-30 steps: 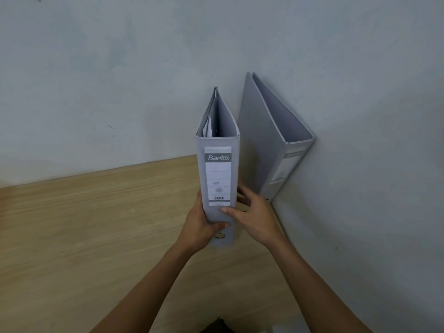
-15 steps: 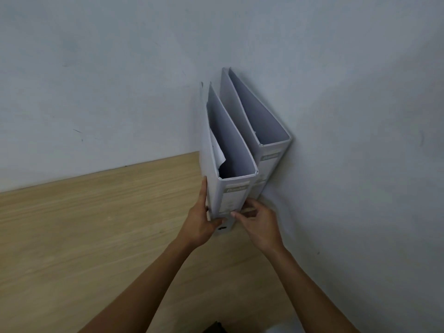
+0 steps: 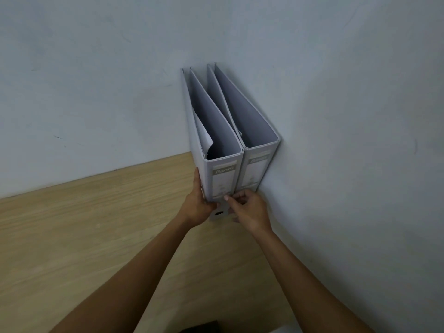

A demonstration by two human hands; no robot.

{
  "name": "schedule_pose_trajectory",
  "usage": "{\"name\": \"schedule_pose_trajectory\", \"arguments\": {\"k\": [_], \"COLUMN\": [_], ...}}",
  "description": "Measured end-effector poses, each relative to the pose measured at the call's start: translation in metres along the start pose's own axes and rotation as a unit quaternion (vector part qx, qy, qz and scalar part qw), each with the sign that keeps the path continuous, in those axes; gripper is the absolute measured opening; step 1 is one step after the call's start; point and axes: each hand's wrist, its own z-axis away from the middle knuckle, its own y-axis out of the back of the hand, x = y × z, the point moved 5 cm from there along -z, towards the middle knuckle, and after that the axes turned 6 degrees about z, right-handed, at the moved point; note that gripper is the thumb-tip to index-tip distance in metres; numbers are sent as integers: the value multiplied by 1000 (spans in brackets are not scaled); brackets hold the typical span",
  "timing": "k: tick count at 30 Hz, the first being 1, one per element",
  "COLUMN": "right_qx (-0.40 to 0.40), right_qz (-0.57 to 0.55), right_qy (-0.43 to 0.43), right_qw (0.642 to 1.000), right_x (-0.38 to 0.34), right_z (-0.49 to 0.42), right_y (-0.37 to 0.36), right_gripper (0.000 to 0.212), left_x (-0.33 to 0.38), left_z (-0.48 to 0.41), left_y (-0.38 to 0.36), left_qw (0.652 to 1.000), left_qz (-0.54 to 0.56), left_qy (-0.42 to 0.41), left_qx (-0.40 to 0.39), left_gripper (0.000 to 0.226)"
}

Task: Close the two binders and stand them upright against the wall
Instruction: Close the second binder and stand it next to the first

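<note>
Two grey lever-arch binders stand upright side by side in the corner where the walls meet. The right binder point(image 3: 255, 164) rests against the right wall. The left binder point(image 3: 222, 179) touches it, with loose white paper showing inside its top. My left hand point(image 3: 198, 204) presses flat on the left binder's left cover near the bottom. My right hand point(image 3: 248, 210) pinches the lower part of its spine, fingers curled at the seam between the two binders.
A light wooden tabletop point(image 3: 96, 236) stretches left and toward me. Pale grey walls point(image 3: 96, 80) close the back and the right side. A dark object point(image 3: 204, 328) pokes in at the bottom edge.
The left binder has swung from facing me upright to leaning back into the corner, now pushed flush beside the right binder. Both hands followed it forward and to the right.
</note>
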Motion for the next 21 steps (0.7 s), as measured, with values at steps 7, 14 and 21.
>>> {"name": "schedule_pose_trajectory", "arguments": {"k": [7, 14, 21], "right_qx": [12, 15, 14], "right_qz": [-3, 8, 7], "right_qy": [-6, 2, -2], "right_qw": [1000, 1000, 1000], "right_x": [1, 1, 2], "right_z": [-7, -9, -7], "right_y": [0, 1, 1], "right_gripper": [24, 21, 21], "left_x": [0, 2, 5], "left_z": [-6, -6, -4], "left_y": [1, -3, -3], "left_qw": [1000, 1000, 1000], "left_qz": [-11, -9, -2], "left_qy": [4, 4, 12], "left_qx": [0, 10, 24], "left_gripper": [113, 109, 95]}}
